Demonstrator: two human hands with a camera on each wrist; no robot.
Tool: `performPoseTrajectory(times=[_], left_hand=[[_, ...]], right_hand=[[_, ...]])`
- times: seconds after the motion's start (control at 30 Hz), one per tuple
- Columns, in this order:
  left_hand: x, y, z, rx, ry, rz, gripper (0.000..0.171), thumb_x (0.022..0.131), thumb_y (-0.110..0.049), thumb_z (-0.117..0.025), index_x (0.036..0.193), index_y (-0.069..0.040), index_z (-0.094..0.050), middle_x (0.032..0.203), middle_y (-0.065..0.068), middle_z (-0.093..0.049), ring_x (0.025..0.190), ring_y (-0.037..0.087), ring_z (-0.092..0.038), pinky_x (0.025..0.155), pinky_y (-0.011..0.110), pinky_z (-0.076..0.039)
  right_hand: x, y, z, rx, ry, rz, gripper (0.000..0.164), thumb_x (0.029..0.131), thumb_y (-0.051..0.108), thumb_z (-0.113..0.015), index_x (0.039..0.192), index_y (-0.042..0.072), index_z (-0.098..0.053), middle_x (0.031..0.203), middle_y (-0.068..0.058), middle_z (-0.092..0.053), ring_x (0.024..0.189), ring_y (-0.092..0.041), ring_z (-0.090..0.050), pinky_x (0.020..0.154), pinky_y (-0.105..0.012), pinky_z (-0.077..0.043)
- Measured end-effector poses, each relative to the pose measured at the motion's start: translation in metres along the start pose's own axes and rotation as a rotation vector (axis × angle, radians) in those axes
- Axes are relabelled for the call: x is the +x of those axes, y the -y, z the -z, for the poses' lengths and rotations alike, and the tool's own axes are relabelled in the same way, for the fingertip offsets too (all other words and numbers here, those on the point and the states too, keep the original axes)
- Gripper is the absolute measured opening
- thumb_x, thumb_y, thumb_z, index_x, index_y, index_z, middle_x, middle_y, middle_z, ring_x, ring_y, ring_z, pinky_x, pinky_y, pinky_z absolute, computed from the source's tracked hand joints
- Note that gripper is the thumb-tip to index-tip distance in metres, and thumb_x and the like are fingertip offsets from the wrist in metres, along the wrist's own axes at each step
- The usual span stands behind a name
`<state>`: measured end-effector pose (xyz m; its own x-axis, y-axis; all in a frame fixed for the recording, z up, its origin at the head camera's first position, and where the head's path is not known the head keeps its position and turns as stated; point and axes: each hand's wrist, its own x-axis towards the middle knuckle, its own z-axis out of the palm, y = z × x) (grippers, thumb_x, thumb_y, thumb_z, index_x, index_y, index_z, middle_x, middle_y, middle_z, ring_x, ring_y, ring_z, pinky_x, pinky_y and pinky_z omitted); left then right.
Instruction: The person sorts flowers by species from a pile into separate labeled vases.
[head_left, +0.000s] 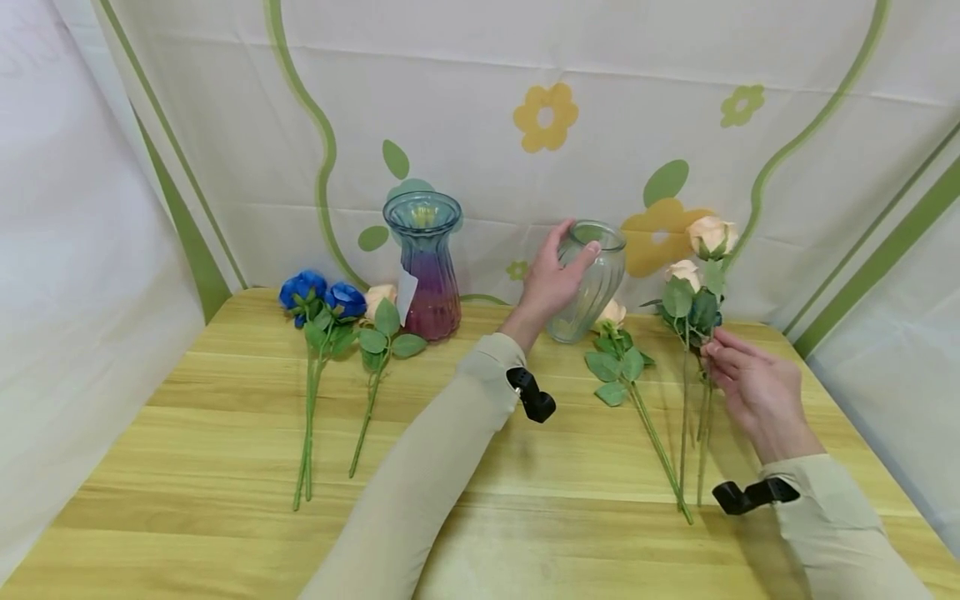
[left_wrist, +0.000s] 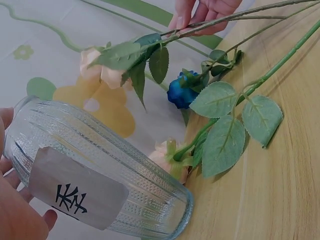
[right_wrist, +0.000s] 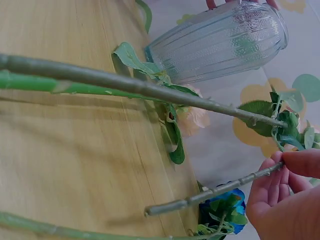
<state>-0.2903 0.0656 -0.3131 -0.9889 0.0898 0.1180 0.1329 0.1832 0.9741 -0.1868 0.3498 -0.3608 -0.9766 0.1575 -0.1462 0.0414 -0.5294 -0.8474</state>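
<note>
My left hand [head_left: 547, 287] grips a clear glass vase [head_left: 596, 287] near its rim, thumb on the front side. A paper label [left_wrist: 112, 202] with a black character shows on that vase in the left wrist view. To the right, my right hand [head_left: 765, 400] pinches the thin stem of a peach artificial rose [head_left: 711, 237]. A second peach rose [head_left: 682, 273] stands close beside it, heads up, both raised over the table. Just behind these stems is a blue rose [left_wrist: 182, 92]. One peach rose [head_left: 611, 314] lies between the vase and my right hand.
At the left stands a blue-to-purple glass vase [head_left: 429, 267] with a white tag. Beside it lie blue roses [head_left: 303, 290] and another peach rose [head_left: 380, 300], stems toward the front of the wooden table [head_left: 225, 467]. A flower-patterned cloth [head_left: 465, 108] hangs behind.
</note>
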Motion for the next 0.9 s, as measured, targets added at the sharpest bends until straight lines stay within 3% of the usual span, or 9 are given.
performPoseTrajectory(times=[0.33,0.57,0.7,0.9], left_hand=[[0.0001,0.0,-0.0014,-0.003,-0.008,0.007,0.066,0.105,-0.052,-0.061,0.164,-0.04,-0.035,0.172,-0.006,-0.037,0.161,0.03,-0.033,0.127,0.062,-0.032],[-0.0011,-0.0015,-0.002,-0.002,-0.01,0.009,0.066,0.104,-0.053,-0.062,0.164,-0.042,-0.035,0.172,-0.008,-0.037,0.161,0.029,-0.033,0.127,0.063,-0.03],[-0.0018,-0.0023,-0.0024,0.0,-0.01,0.013,0.065,0.105,-0.052,-0.062,0.163,-0.043,-0.035,0.172,-0.009,-0.037,0.161,0.029,-0.032,0.128,0.064,-0.029],[-0.0012,-0.0018,-0.003,0.004,-0.009,0.007,0.065,0.105,-0.052,-0.061,0.164,-0.042,-0.035,0.172,-0.009,-0.037,0.161,0.029,-0.032,0.128,0.063,-0.029]], right_hand=[[0.0019,-0.0031,-0.0025,-0.14,-0.009,0.01,0.028,0.096,-0.012,-0.068,0.099,0.01,-0.084,0.098,-0.001,-0.078,0.085,-0.011,-0.076,0.079,-0.019,-0.063],[0.0011,-0.0015,-0.002,-0.101,-0.039,-0.034,0.02,0.097,-0.008,-0.07,0.096,0.006,-0.084,0.093,-0.005,-0.08,0.081,-0.012,-0.076,0.07,-0.02,-0.062],[0.0005,0.0,-0.0022,-0.039,-0.049,-0.058,0.024,0.097,-0.014,-0.064,0.093,0.0,-0.083,0.09,-0.009,-0.08,0.079,-0.015,-0.076,0.066,-0.022,-0.062],[-0.0003,0.0007,-0.0039,0.028,-0.052,-0.061,0.032,0.095,-0.021,-0.059,0.094,0.0,-0.083,0.094,-0.009,-0.08,0.079,-0.017,-0.078,0.073,-0.023,-0.065]])
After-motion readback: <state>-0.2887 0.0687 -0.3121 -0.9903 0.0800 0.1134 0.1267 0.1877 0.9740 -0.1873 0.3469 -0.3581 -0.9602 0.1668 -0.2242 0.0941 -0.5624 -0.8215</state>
